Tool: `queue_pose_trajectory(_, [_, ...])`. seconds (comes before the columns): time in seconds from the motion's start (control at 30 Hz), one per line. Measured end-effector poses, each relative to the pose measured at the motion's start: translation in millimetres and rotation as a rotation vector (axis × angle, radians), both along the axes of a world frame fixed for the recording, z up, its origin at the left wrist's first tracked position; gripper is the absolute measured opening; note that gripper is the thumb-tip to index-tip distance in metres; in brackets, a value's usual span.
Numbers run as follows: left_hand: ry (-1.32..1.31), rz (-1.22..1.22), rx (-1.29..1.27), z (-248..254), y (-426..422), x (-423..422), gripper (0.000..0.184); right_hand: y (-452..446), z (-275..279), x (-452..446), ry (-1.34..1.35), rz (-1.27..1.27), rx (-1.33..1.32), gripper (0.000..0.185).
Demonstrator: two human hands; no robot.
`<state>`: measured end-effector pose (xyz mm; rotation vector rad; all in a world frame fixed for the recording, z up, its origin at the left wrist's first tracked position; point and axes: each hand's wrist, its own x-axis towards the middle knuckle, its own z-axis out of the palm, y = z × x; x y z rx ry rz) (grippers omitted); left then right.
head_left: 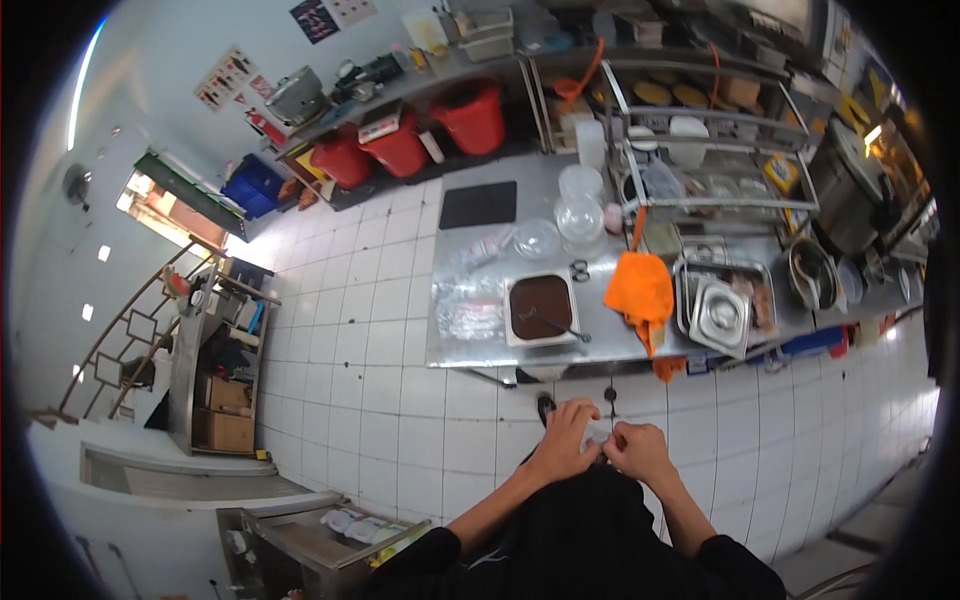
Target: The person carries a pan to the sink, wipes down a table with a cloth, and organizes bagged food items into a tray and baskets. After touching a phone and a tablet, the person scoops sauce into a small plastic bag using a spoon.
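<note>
My left hand (566, 442) and my right hand (641, 452) are close together in front of my dark clothing, short of the steel table (470, 352). A small pale, see-through thing (598, 436) shows between them; its kind cannot be made out. My right fingers are curled in a pinch at its edge. The left fingers are bent around its other side. On the table beyond stands a steel pan of dark brown sauce (538, 303) with a ladle (572, 331) resting in it. Flat clear plastic bags (470, 316) lie left of the pan, an orange cloth (640, 288) to its right.
Black scissors (579, 270), clear plastic tubs (580, 215) and a black board (478, 204) lie farther back on the table. Stacked steel pans (722, 315) and a large pot (850, 190) stand at right. Red bins (468, 115) line the far counter. White tiled floor (345, 370) spreads left.
</note>
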<state>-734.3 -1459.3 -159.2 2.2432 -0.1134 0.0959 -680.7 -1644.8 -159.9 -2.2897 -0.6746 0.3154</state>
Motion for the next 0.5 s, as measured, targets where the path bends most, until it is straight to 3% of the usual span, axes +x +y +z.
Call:
queue_pose_trajectory(0.1, [-0.047,-0.14,-0.004,25,15,2,0.067,12,21,16,0.069,0.052,0.089,0.019])
queue_pose_trajectory(0.2, [-0.055,-0.134,0.019,21,24,10,0.07,28,29,27,0.025,0.086,0.159,0.015])
queue_pose_trajectory(0.37, [-0.349,0.051,-0.019,-17,49,40,0.042,57,53,43,-0.1,0.113,0.138,0.014])
queue_pose_trajectory(0.43, [-0.342,0.074,0.024,-15,65,51,0.042,75,71,44,-0.169,0.051,0.255,0.016])
queue_pose_trajectory(0.5, [-0.356,0.059,0.035,-15,84,60,0.044,93,76,49,-0.135,0.197,0.25,0.019])
